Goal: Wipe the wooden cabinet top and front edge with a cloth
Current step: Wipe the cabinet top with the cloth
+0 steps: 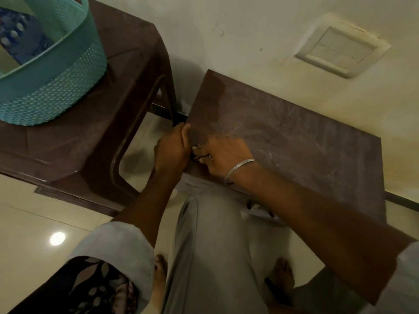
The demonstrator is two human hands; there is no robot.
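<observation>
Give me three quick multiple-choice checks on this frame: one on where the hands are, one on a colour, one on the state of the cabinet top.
1. Where are the left hand and right hand?
A. Flat on the floor.
B. At the front-left corner of the cabinet top.
C. Raised against the wall.

2. What colour is the basket on the stool?
A. Red.
B. White.
C. Teal.

3. How does the cabinet top look?
A. A dark strip, damp-looking, at its left end; the rest dusty.
B. Covered with books.
C. Glossy and spotless all over.

Answers:
1 B: both hands meet at that corner.
2 C: its woven wall is plainly teal.
3 A: pale smears cover everything right of the dark strip.
</observation>
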